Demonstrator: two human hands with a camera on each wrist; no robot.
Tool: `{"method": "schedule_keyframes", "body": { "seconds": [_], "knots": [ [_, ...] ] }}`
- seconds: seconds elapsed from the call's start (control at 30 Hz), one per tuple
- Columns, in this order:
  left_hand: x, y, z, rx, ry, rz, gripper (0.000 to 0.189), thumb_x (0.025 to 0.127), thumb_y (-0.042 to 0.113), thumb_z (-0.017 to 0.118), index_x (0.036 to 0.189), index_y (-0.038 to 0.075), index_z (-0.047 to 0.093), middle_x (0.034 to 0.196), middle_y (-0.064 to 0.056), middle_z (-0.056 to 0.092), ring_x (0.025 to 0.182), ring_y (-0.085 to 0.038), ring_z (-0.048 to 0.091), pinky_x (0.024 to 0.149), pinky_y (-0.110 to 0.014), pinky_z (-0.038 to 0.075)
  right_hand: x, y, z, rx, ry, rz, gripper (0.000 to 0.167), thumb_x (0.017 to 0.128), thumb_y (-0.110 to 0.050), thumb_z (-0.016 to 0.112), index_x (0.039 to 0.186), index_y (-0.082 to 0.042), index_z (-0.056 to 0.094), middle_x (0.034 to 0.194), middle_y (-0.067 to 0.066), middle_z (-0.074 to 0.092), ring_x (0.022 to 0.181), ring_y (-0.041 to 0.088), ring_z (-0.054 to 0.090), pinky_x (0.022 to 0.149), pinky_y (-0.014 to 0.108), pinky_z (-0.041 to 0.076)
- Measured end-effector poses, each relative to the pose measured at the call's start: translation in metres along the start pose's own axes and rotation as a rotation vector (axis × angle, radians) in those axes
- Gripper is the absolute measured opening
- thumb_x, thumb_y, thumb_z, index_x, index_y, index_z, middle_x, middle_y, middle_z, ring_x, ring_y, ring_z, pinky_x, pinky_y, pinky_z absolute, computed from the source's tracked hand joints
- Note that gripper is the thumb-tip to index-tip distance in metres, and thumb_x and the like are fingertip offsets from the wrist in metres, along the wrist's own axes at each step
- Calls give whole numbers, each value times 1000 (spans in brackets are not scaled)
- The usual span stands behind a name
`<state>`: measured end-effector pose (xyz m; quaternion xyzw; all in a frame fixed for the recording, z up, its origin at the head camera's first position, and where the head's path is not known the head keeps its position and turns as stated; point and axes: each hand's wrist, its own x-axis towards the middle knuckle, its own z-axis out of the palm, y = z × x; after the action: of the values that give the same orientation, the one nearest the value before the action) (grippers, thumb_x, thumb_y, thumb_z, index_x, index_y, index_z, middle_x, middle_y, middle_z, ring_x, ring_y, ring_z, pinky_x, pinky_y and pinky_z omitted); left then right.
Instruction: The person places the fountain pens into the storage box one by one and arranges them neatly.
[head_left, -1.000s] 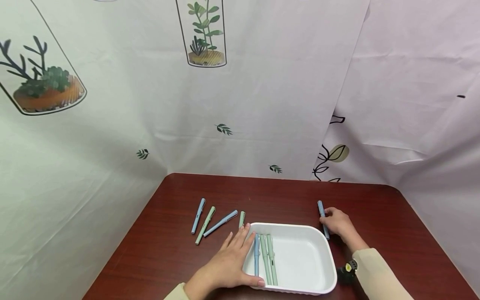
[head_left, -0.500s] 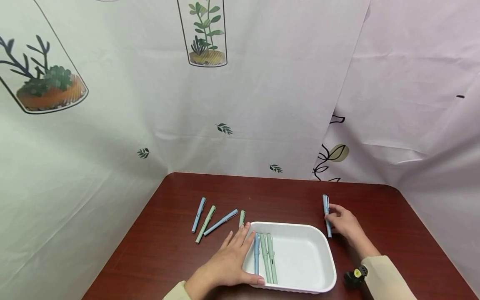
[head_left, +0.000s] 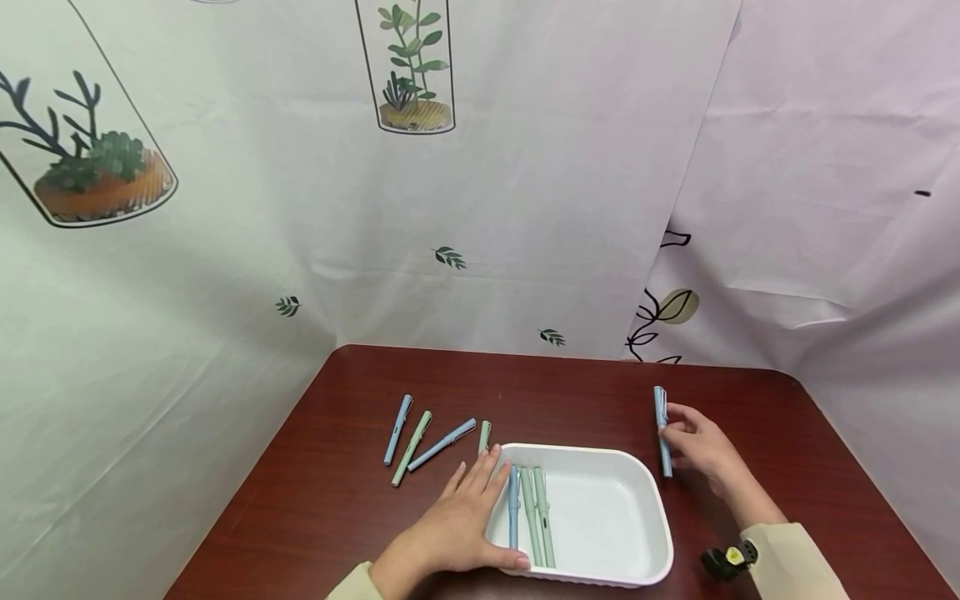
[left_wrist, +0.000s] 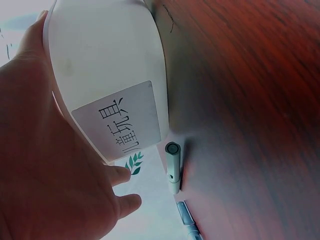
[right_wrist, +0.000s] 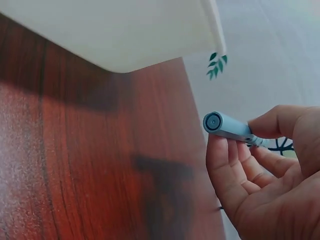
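Note:
My right hand point(head_left: 701, 446) pinches a blue pen point(head_left: 663, 433) between thumb and fingers, to the right of a white tray point(head_left: 660, 554). In the right wrist view the blue pen point(right_wrist: 227, 125) points its round end toward the camera, and its shadow falls on the table. My left hand point(head_left: 457, 529) rests along the tray's left side, fingers straight and spread, thumb on the front rim. Inside the tray lie a blue pen point(head_left: 513, 508) and two green pens point(head_left: 529, 517), side by side at the left. The left wrist view shows the tray's outer wall point(left_wrist: 107, 55) with a printed label.
Left of the tray on the dark red table point(head_left: 300, 500) lie blue pens point(head_left: 397, 429) point(head_left: 442, 444) and a green pen point(head_left: 412, 448). Another green pen point(head_left: 484, 435) is partly hidden behind my left fingers. A printed white cloth point(head_left: 525, 208) hangs behind the table.
My right hand has moved a little to the right with the blue pen, which now stands closer to straight up and down in the head view. The left hand and tray stay put.

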<state>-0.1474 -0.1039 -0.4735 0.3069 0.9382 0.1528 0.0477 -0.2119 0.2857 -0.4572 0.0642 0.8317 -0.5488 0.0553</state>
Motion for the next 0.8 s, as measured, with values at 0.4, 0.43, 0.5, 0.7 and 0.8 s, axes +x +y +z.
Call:
{"method": "schedule_keyframes", "body": {
  "seconds": [0.4,0.43,0.5,0.7,0.8],
  "knots": [
    [-1,0,-1,-14,-2,0,120,75,85,61,161,8,25,171,-9,10,156,-30,16,120,-59,22,-14,-11,-2,61,-28,-13,58,101,-11,56,151,4,31,105,10,60,85,17,64,72,35,60],
    [-1,0,-1,-15,-2,-1,120,75,85,61,161,8,26,171,-9,10,156,-30,16,120,-59,22,-15,-12,-2,67,-29,-15,58,101,-11,56,151,4,31,104,10,60,85,18,64,72,35,60],
    [-1,0,-1,-17,-4,-3,120,75,84,62,161,8,26,171,-9,10,156,-30,16,120,-59,22,-18,-14,-2,75,-32,-22,58,101,-10,56,151,5,31,103,8,60,84,18,65,72,35,60],
    [-1,1,-2,-15,-2,-7,119,75,84,62,161,8,27,171,-8,9,156,-29,17,120,-59,22,-27,-21,1,77,-54,-37,59,101,-9,56,151,5,30,101,7,60,84,18,65,72,35,60],
    [-1,1,-2,-17,-1,-3,119,76,83,63,161,8,27,171,-9,10,156,-30,17,120,-59,22,-31,-23,4,66,-58,-42,59,100,-9,56,151,6,30,100,8,60,84,18,65,72,35,59]
  ]
}}
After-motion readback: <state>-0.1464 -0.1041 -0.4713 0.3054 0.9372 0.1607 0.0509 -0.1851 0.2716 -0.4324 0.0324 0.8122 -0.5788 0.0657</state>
